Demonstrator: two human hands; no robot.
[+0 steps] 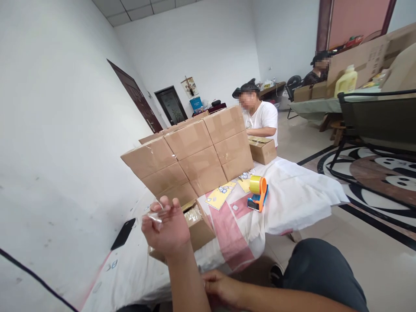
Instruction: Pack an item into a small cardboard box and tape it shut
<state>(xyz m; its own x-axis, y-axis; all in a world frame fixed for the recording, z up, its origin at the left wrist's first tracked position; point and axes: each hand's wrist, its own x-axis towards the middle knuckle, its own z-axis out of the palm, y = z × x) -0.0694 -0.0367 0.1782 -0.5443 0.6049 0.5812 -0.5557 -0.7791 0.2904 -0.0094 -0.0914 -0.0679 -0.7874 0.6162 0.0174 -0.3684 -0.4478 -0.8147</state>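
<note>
My left hand (167, 232) is raised palm up at the near side of the table, its fingers curled round a crinkled piece of clear plastic (157, 218). Just behind it sits an open cardboard box (202, 232) with clear wrapping inside, partly hidden by the hand. Low in the picture, my right hand (224, 288) is closed beside my left forearm; its fingertips are partly covered, and I cannot make out what they hold. A tape dispenser (260, 197), orange and blue with a yellowish roll, stands to the right of the open box.
Stacked cardboard boxes (195, 147) form a wall across the cloth-covered table (292, 190). Another box (264, 151) stands at the right, near a person in a white shirt (264, 119). A black phone (123, 234) lies by the wall. A second person (316, 73) sits farther back.
</note>
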